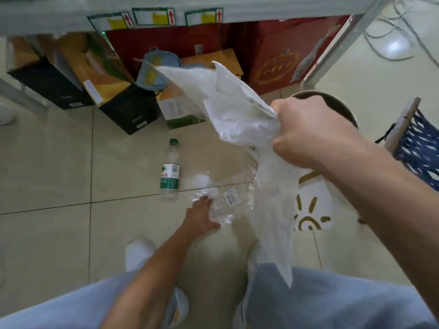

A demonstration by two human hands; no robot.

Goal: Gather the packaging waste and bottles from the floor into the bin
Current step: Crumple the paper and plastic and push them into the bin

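Right hand (pixel 308 136) fisted on bundled plastic packaging (pixel 228 108), held beside the bin (pixel 342 108); left hand (pixel 202 214) open, fingers on clear wrapper (pixel 228 200) on floor; water bottle (pixel 169 174) just beyond, long axis pointing away; left hand nearer.

You're over a glossy beige tiled floor (pixel 59 167) with dark grout lines. Lying directly on it: a clear plastic water bottle with green cap and green-white label (pixel 169 175), on its side, cap pointing away from you. Just right of its base, a crumpled clear plastic wrapper with a small barcode sticker (pixel 228 201). Further right, a white bag with gold sun-like print (pixel 313 205), flat on the tiles. At the far edge, black cardboard boxes (pixel 129 110) and an orange-green carton (pixel 101 72) stand on the floor, packed close together.
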